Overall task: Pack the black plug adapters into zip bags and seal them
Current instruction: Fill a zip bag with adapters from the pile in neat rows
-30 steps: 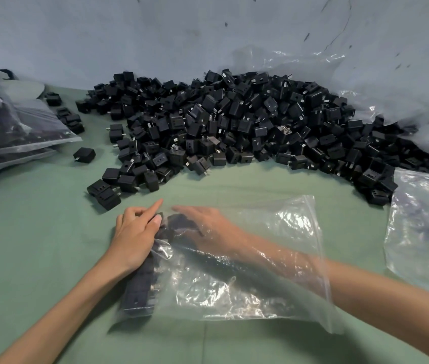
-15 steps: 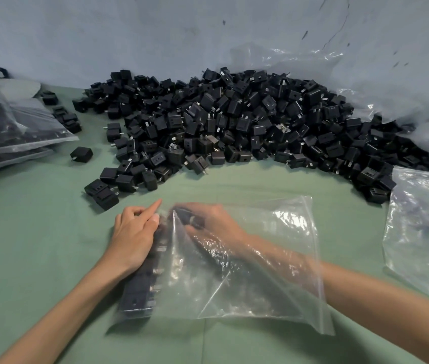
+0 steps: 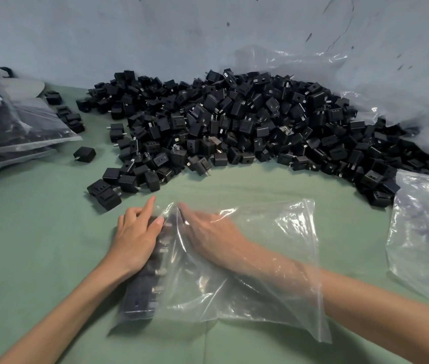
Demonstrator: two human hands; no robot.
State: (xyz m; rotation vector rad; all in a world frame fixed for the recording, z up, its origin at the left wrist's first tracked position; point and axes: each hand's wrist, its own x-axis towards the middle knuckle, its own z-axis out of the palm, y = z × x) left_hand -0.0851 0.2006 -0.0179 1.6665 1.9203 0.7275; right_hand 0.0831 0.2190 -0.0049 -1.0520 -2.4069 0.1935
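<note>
Handling, my read: the zip bag point(image 3: 281, 237) is thin, limp, slick film. It won't hold its shape, so take it at the zip edge point(image 3: 316, 258), not mid-panel. The adapters are light, rigid blocks with bare metal prongs that could snag or poke the film, so seat them flat.

Layout, all referenced to the loose pile point(image 3: 234, 127):
- The zip bag lies flat on the green cloth point(image 3: 37, 245), just in front of the pile's near edge and not touching it.
- The row of adapters point(image 3: 139, 298) inside the bag sits along the bag edge toward the pile's left end, running away from the pile toward you.
- Your left hand point(image 3: 136, 240) is outside the film on top of that row, fingers straight and pressing, gripping nothing.
- Your right hand point(image 3: 208, 232) is inside the bag, with the forearm through the mouth on the side toward the pile's right end. Its fingertips reach the row's pile-side end. Through the film the fingers look flat, with nothing held.
- Filled bags point(image 3: 11, 132) are stacked left of the pile; empty bags point(image 3: 423, 232) lie at its right end.

Only 1 row is in, so the bag isn't ready to seal.
</note>
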